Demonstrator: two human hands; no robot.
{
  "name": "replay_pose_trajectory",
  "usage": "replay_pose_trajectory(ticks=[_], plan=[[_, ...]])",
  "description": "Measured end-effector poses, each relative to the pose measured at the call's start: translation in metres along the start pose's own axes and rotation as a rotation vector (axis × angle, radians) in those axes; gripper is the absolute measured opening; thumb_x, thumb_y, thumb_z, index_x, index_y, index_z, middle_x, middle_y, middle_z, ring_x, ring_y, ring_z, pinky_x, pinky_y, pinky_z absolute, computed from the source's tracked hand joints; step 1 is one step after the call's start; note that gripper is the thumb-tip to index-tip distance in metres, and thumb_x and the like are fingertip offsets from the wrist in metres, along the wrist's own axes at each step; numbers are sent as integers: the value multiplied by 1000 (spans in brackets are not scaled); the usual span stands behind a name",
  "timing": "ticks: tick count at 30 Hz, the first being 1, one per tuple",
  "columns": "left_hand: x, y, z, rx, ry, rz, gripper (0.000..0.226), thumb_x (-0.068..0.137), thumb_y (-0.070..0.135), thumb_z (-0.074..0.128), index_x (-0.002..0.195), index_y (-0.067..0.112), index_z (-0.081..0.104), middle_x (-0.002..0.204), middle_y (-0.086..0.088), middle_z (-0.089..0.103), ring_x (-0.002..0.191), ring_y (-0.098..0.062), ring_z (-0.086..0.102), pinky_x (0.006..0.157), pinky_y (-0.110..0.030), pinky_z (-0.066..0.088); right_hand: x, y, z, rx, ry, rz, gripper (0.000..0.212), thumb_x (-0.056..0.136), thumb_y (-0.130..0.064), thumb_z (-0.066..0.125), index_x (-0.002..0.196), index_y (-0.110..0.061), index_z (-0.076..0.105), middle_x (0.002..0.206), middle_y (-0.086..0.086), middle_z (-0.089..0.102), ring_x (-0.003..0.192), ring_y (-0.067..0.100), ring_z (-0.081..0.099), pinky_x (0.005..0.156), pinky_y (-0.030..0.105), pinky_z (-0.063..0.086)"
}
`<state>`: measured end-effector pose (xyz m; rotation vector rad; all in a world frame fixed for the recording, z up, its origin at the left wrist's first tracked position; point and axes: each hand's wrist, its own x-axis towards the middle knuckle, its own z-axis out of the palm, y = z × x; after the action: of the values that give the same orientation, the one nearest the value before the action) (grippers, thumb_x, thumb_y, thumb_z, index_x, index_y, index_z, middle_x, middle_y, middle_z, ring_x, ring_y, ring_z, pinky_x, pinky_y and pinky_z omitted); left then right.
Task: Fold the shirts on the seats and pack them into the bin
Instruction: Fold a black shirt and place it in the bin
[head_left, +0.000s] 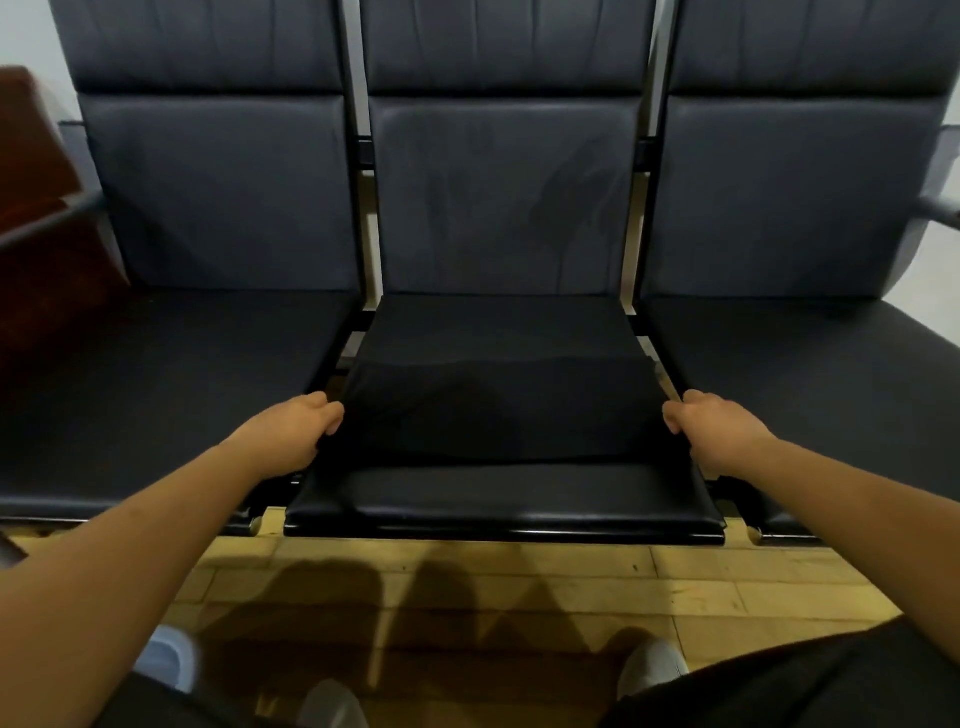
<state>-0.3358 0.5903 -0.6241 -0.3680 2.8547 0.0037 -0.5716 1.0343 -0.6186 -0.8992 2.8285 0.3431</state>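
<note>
Head view: a black shirt (501, 405), folded into a flat band, lies across the middle seat (498, 499) of a three-seat row. The left hand (298, 423) grips the shirt's left edge with curled fingers; the right hand (709, 426) grips its right edge likewise. The seat's front portion is uncovered. Below, wooden floor (571, 582) and grey shoes (652, 667) appear.
</note>
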Motion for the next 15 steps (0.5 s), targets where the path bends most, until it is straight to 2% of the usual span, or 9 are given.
replay_pose_trajectory(ticks=[1, 3, 6, 8, 9, 12, 13, 15], plan=[[0, -2, -2, -57, -59, -25, 25, 86, 7, 61, 95, 26, 47, 103, 3, 48, 90, -16, 51, 78, -31, 47, -1, 1, -5, -39, -44, 16, 24, 91, -9, 58, 107, -25, 49, 114, 2, 45, 107, 25, 49, 91, 35, 43], [-2, -4, -8, -318, -119, -99, 17, 88, 5, 58, 94, 21, 53, 100, -4, 57, 92, -25, 56, 81, -37, 46, 2, 1, -16, -38, -94, 61, 28, 91, -16, 59, 116, -26, 50, 121, 5, 44, 119, 30, 47, 102, 43, 39], [-1, 2, -14, -658, 100, -238, 4, 96, 17, 57, 96, 17, 60, 93, -8, 66, 89, -26, 62, 76, -35, 46, 13, -13, -27, 256, 20, 136, 29, 91, -19, 58, 119, -18, 54, 126, 11, 45, 116, 34, 50, 101, 47, 44], [8, 8, -12, -708, 223, -367, 18, 100, 32, 57, 106, 14, 59, 98, -9, 68, 88, -23, 63, 76, -35, 48, 25, -35, -26, 456, 125, 160, 33, 94, -22, 56, 125, -11, 55, 134, 16, 46, 115, 37, 53, 101, 48, 47], [13, 12, -11, -717, 237, -415, 29, 99, 37, 58, 115, 13, 56, 107, -10, 66, 94, -24, 62, 80, -37, 48, 30, -48, -25, 500, 157, 153, 37, 95, -25, 55, 129, -9, 53, 135, 18, 46, 117, 38, 53, 102, 48, 46], [28, 27, -7, -810, 188, -477, 66, 97, 46, 61, 146, 8, 38, 144, -14, 50, 127, -32, 52, 99, -41, 44, 43, -93, -22, 515, 195, 76, 49, 99, -36, 52, 141, -10, 46, 141, 17, 45, 127, 38, 48, 106, 47, 43], [34, 30, -6, -858, 176, -489, 74, 96, 48, 61, 150, 5, 33, 148, -16, 46, 132, -34, 49, 102, -41, 42, 47, -107, -21, 509, 196, 40, 54, 101, -40, 50, 145, -10, 42, 146, 17, 42, 132, 37, 45, 109, 48, 41], [46, 33, -5, -913, 172, -505, 80, 94, 54, 62, 149, 3, 34, 146, -17, 48, 130, -35, 51, 102, -42, 44, 54, -129, -19, 488, 176, -29, 63, 103, -48, 46, 153, -12, 33, 159, 15, 29, 144, 35, 33, 116, 48, 34]])
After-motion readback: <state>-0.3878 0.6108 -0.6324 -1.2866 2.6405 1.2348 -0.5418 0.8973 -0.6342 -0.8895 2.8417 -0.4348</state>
